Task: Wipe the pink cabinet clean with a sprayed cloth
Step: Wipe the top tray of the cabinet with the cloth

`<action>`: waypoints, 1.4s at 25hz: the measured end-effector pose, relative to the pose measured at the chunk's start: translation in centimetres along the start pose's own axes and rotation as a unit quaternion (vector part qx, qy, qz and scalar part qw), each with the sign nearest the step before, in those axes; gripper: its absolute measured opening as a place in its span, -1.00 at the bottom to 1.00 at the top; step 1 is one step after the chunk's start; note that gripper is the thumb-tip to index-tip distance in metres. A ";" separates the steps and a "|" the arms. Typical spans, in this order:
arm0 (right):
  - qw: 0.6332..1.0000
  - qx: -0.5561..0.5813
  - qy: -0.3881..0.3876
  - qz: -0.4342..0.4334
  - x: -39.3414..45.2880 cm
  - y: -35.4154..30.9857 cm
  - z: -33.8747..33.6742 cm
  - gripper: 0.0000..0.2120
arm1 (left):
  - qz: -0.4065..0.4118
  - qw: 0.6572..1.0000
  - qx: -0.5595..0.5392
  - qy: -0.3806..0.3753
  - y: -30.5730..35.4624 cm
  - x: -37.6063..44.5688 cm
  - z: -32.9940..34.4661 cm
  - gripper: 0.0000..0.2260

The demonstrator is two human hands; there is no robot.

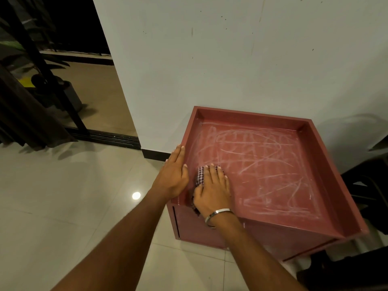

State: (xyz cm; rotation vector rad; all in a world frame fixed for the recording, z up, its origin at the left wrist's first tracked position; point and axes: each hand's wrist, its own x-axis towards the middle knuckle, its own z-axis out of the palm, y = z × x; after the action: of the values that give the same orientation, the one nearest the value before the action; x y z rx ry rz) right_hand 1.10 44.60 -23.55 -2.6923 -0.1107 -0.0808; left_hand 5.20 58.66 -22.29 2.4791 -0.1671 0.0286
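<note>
My right hand presses cloth flat on cabinet top, fingers straight. My left hand rests on left rim, fingers released.

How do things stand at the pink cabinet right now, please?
Left hand flat on the cabinet's left rim. Right hand pressing the checked cloth in the near-left corner. White scribble marks cover most of the recessed top. Nothing in the way.
</note>
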 end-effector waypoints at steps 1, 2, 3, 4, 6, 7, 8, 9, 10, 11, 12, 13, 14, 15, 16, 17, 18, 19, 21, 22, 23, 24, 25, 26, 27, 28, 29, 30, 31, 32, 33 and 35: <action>1.000 0.019 -0.016 -0.006 -0.1 -1.0 0.3 -0.34 | 0.000 1.000 -0.005 -0.005 -0.1 0.3 0.0 -0.49; 0.998 0.037 -0.036 -0.018 -0.2 -2.0 0.6 -0.33 | -0.002 1.000 -0.006 -0.009 -0.1 0.5 0.0 -0.50; 0.997 0.047 -0.054 -0.029 -0.2 -3.0 1.0 -0.33 | -0.005 1.000 -0.005 -0.012 -0.1 0.7 0.0 -0.50; 0.996 0.046 -0.060 -0.038 -0.2 -3.6 1.3 -0.31 | -0.009 1.000 -0.001 -0.011 -0.1 0.9 0.0 -0.51; 0.997 0.032 -0.051 -0.047 -0.3 -4.0 1.8 -0.29 | -0.010 1.000 0.003 -0.009 0.0 1.3 0.0 -0.51; 0.997 0.029 -0.042 -0.051 -0.3 -3.9 2.1 -0.31 | -0.011 1.000 0.004 -0.011 -0.1 1.5 -0.1 -0.51; 0.998 0.027 -0.033 -0.052 -0.3 -3.8 2.4 -0.33 | -0.013 1.000 0.007 -0.014 -0.1 1.6 -0.1 -0.51; 0.998 0.021 -0.027 -0.047 -0.1 -3.7 2.6 -0.31 | -0.013 1.000 0.011 -0.016 -0.2 1.7 -0.1 -0.51; 0.999 0.014 -0.025 -0.039 0.3 -3.8 2.8 -0.27 | -0.012 1.000 0.013 -0.016 -0.2 1.7 -0.1 -0.51; 0.999 0.007 -0.026 -0.030 0.9 -3.9 2.9 -0.21 | -0.010 1.000 0.012 -0.015 -0.2 1.7 -0.1 -0.51; 0.999 0.006 -0.028 -0.021 1.7 -4.1 2.9 -0.16 | -0.007 1.000 0.010 -0.016 -0.1 1.7 -0.2 -0.50; 0.999 0.011 -0.030 -0.013 2.4 -4.2 2.8 -0.15 | -0.004 1.000 0.007 -0.016 0.0 1.8 -0.2 -0.47; 0.999 0.019 -0.031 -0.008 3.1 -4.3 2.7 -0.16 | -0.002 1.000 0.005 -0.015 0.0 1.8 -0.2 -0.44; 0.999 0.027 -0.031 -0.006 3.6 -4.3 2.5 -0.20 | -0.003 1.000 0.003 -0.014 0.1 1.9 -0.3 -0.42; 0.999 0.034 -0.033 -0.003 3.8 -4.2 2.4 -0.22 | -0.004 1.000 0.004 -0.014 0.1 2.0 -0.3 -0.42; 0.999 0.041 -0.036 -0.001 3.6 -4.2 2.4 -0.21 | -0.003 1.000 0.008 -0.014 0.0 2.0 -0.3 -0.44; 0.998 0.050 -0.037 0.000 3.2 -4.1 2.4 -0.21 | 0.000 1.000 0.014 -0.014 -0.1 2.1 -0.3 -0.46; 0.998 0.059 -0.036 -0.002 2.6 -4.1 2.4 -0.22 | 0.002 1.000 0.020 -0.012 -0.1 2.2 -0.2 -0.49; 0.997 0.069 -0.030 -0.016 1.5 -4.0 2.5 -0.27 | 0.003 0.999 0.031 -0.008 0.0 2.5 -0.2 -0.51; 0.998 0.060 -0.025 -0.026 1.3 -3.9 2.6 -0.28 | 0.004 0.999 0.037 -0.007 0.0 2.7 -0.2 -0.51; 0.998 0.042 -0.020 -0.033 1.4 -3.9 2.6 -0.26 | 0.006 0.999 0.043 -0.007 0.1 2.8 -0.2 -0.50; 0.999 0.021 -0.020 -0.036 1.7 -3.8 2.6 -0.23 | 0.009 0.999 0.049 -0.011 0.1 3.0 -0.2 -0.50; 0.999 0.001 -0.025 -0.037 2.4 -3.8 2.6 -0.18 | 0.011 0.998 0.055 -0.014 0.2 3.1 -0.3 -0.49; 0.999 -0.014 -0.031 -0.039 3.3 -3.7 2.7 -0.15 | 0.014 0.998 0.060 -0.015 0.2 3.2 -0.3 -0.49; 0.999 -0.017 -0.033 -0.038 4.2 -3.6 2.8 -0.15 | 0.016 0.998 0.065 -0.015 0.2 3.4 -0.3 -0.49; 0.999 -0.012 -0.032 -0.032 5.0 -3.5 2.8 -0.17 | 0.020 0.997 0.068 -0.016 0.2 3.6 -0.3 -0.48; 0.999 -0.007 -0.029 -0.025 5.7 -3.3 2.8 -0.18 | 0.024 0.997 0.068 -0.017 0.2 3.9 -0.2 -0.48; 0.999 -0.009 -0.031 -0.022 6.4 -3.1 2.7 -0.19 | 0.027 0.997 0.067 -0.019 0.2 4.0 -0.2 -0.48; 0.999 -0.015 -0.033 -0.025 7.0 -2.9 2.7 -0.17 | 0.029 0.997 0.067 -0.020 0.3 4.2 -0.2 -0.48; 0.999 -0.023 -0.037 -0.029 7.5 -2.8 2.6 -0.14 | 0.030 0.997 0.068 -0.020 0.2 4.3 -0.2 -0.48; 0.998 -0.028 -0.041 -0.034 8.0 -2.6 2.5 -0.12 | 0.030 0.997 0.068 -0.020 0.2 4.4 -0.2 -0.48; 0.998 -0.029 -0.049 -0.030 9.0 -2.0 2.2 -0.09 | 0.031 0.997 0.071 -0.020 0.1 4.7 -0.3 -0.48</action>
State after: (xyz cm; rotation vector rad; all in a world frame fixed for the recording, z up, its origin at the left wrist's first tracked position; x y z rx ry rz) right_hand 9.96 47.93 -23.98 -2.7505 -0.2226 0.0295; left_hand 9.80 58.22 -21.71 2.6164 -0.2668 0.0165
